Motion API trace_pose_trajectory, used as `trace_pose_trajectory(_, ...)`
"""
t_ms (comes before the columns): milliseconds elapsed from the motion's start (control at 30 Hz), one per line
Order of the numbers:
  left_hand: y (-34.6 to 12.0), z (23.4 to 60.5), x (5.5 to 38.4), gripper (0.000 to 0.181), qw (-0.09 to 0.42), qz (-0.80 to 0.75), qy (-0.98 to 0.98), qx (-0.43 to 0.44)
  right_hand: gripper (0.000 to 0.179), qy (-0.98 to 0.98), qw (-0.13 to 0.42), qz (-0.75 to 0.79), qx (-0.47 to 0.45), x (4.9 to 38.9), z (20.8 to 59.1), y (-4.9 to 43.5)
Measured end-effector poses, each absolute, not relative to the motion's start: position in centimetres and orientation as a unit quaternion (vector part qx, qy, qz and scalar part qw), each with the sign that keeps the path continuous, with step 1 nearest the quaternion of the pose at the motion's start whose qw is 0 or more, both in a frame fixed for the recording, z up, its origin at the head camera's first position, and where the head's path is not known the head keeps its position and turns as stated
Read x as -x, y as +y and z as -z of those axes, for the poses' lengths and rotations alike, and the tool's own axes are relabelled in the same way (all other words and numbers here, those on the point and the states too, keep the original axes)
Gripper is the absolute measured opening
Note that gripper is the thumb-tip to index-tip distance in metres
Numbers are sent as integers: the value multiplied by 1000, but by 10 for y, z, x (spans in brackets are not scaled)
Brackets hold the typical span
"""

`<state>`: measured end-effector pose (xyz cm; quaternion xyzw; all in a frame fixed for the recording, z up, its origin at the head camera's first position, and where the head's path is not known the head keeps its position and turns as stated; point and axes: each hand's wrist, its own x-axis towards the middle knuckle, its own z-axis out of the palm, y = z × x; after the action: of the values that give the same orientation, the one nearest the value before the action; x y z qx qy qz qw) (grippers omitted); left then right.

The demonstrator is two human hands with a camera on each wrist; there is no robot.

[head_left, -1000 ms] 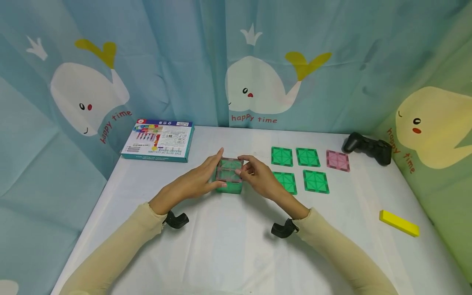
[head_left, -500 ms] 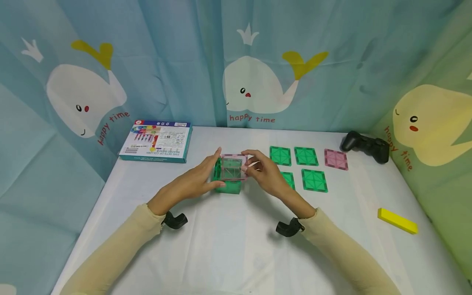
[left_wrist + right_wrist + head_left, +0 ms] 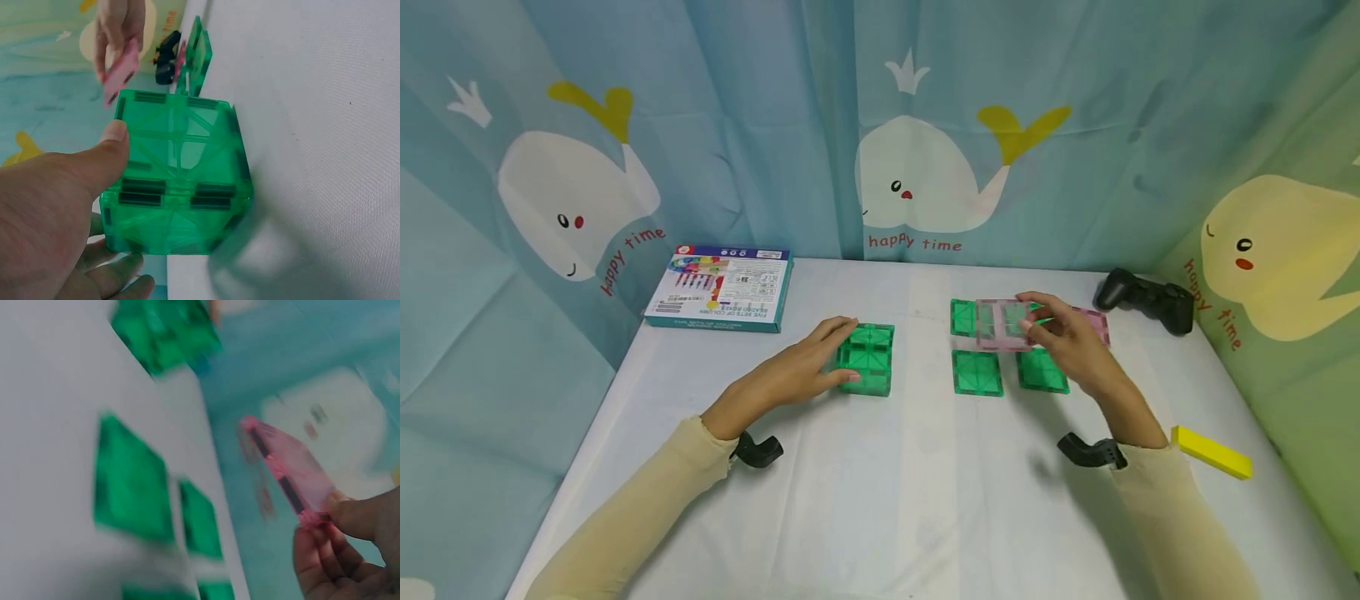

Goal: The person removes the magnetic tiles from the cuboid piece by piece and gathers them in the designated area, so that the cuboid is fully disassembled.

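Observation:
A box of translucent green magnetic tiles (image 3: pixel 867 382) stands on the white table, its top side open in the head view. My left hand (image 3: pixel 801 365) holds it from the left. In the left wrist view the thumb lies against one green panel (image 3: pixel 178 134), with the other fingers partly hidden behind the box. To the right, my right hand (image 3: pixel 1075 346) pinches a pink magnetic tile (image 3: pixel 994 327) by its right edge, raised over flat green tiles. The right wrist view shows this pink tile (image 3: pixel 294 465) between thumb and fingers, above the table.
Several green tiles (image 3: pixel 977 375) lie flat right of the box, some partly covered by the right hand and its tile. Another pink tile (image 3: pixel 1099 325) lies beyond them. A game controller (image 3: pixel 1146 300), a yellow block (image 3: pixel 1212 452) and a flat carton (image 3: pixel 718 287) lie around.
My right hand has lifted the pink tile off the top of the green box and carried it right, over the flat tiles. The left hand has stayed at the box.

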<state>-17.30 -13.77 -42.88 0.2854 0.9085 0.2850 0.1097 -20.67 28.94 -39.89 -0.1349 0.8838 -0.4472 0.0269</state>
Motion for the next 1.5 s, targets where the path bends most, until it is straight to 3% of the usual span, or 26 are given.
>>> trace_pose_trajectory(167, -137, 429, 172, 87, 105, -286, 909, -285, 44, 882, 24, 459, 104, 202, 404, 362)
trace_pose_trajectory(367, -137, 430, 172, 86, 112, -283, 911, -278, 47, 863, 107, 486, 90, 192, 413, 424)
trace_pose_trajectory(567, -137, 430, 172, 86, 114, -286, 909, -280, 38, 888, 163, 428, 38, 188, 422, 447)
trace_pose_trajectory(700, -137, 430, 172, 87, 114, -285, 910, -278, 55, 910, 207, 358, 0, 192, 426, 450)
trace_pose_trajectory(833, -136, 430, 172, 87, 115, -287, 908, -281, 59, 923, 224, 312, -25, 195, 430, 449)
trace_pose_trajectory(1267, -136, 427, 172, 87, 116, -288, 907, -283, 51, 967, 141, 212, 15, 194, 432, 427)
trace_pose_trajectory(1500, -136, 428, 172, 89, 114, -290, 908, -279, 58, 970, 62, 235, 28, 190, 427, 373)
